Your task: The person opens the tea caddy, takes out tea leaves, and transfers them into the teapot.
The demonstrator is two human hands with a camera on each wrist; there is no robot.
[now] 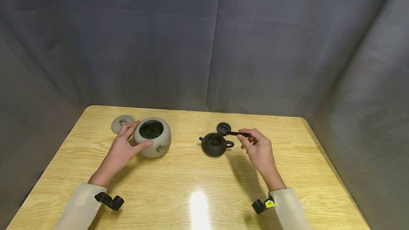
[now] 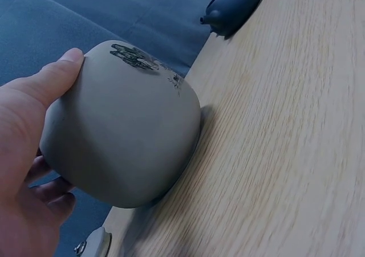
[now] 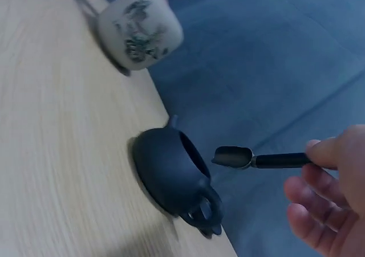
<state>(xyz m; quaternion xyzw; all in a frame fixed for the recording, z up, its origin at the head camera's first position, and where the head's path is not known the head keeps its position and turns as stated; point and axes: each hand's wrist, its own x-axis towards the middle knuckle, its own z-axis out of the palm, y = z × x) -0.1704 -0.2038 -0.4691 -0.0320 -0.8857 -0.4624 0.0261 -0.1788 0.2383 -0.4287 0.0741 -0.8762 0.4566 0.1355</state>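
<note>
My left hand [image 1: 123,148] holds a round grey ceramic jar [image 2: 125,120] by its side, thumb at the front and fingers behind. Dark leaves, like loose tea, [image 1: 151,130] show inside its mouth, and a dark picture decorates its wall. My right hand [image 1: 261,150] pinches the dark handle of a small tea scoop [image 3: 234,156] between thumb and fingers. The scoop's head is over the open mouth of a small black teapot [image 1: 213,150], apart from its rim in the right wrist view. Dark leaves lie in the teapot too. Its spout points left and its handle right.
The jar's grey lid [image 1: 119,122] lies behind my left hand. A round black teapot lid [image 1: 223,127] is just behind the teapot. The wooden table [image 1: 179,180] ends at a dark grey curtain [image 1: 159,52] at the back and sides.
</note>
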